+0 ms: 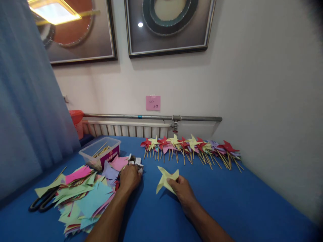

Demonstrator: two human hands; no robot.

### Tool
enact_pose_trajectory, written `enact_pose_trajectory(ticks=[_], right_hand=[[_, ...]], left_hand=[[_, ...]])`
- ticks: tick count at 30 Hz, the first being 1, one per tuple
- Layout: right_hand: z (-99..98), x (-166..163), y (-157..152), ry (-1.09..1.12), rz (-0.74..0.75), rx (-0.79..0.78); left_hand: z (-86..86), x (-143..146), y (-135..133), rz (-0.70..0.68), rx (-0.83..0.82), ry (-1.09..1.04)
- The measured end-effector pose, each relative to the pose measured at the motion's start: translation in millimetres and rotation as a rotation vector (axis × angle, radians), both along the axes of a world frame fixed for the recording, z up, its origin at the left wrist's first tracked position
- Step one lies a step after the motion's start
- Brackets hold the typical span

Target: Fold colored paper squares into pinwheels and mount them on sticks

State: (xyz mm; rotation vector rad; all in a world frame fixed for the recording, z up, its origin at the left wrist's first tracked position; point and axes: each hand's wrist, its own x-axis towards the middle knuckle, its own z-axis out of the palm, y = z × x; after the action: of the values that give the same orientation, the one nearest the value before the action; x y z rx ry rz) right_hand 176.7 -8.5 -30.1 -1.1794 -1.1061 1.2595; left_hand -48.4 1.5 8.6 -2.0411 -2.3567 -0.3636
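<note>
My right hand pinches a folded yellow paper pinwheel against the blue tabletop. My left hand is curled over a small cluster of white and dark objects that I cannot identify, just right of a pile of coloured paper squares. A row of finished pinwheels on wooden sticks lies along the far edge by the wall.
A clear plastic box with sticks stands at the back left. Black scissors lie at the left of the paper pile. A blue curtain, a radiator pipe and a pink note are behind.
</note>
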Motion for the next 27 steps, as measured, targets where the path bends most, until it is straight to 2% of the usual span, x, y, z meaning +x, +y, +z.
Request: enact_pose_trajectory(ticks=[6,12,14,17,22,27], right_hand=[[0.9,0,-1,0.012,0.005,-0.004],[2.2,0,-1,0.008,-0.014,0.004],[2.9,0,-1,0.016,-0.011,-0.002],[3.4,0,-2,0.023,-0.006,-0.009],[3.8,-1,-3,0.026,-0.023,-0.007],[6.0,-1,-4,0.022,-0.015,-0.006]], left_hand=[[0.9,5,-1,-0.037,0.073,-0.102],[2.3,3,3,0.065,0.115,-0.602],[1.4,2,4,0.065,0.103,-0.679],[1.4,0,2,0.068,0.101,-0.544],[5.8,6,-9,0.027,0.038,-0.069],[14.3,12,-14,0.044,-0.025,-0.056]])
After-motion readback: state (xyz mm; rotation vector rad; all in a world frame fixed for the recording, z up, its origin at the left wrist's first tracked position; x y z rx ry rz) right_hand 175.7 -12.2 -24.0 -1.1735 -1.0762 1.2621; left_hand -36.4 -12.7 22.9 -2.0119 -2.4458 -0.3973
